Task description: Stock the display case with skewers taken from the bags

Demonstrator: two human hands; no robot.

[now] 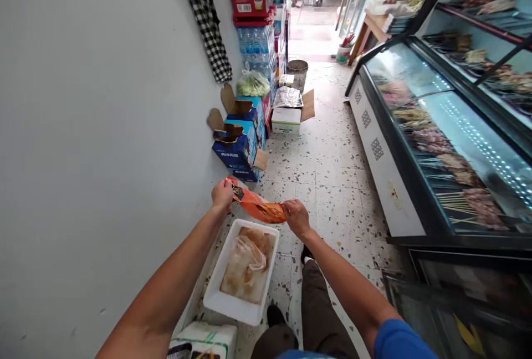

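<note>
Head view: left hand (pixel 222 195) and right hand (pixel 295 217) both pinch an orange packet (pixel 258 207), fingers closed on opposite ends, packet stretched between them in the air. It hangs just above the far end of a white tray (pixel 226 299) holding pale meat under plastic film. Tray sits over the terrazzo floor (pixel 332 181) beside the wall. Blue cartons (pixel 239 148) stacked ahead on the left, glass display fridge (pixel 436 143) with skewers along the right.
</note>
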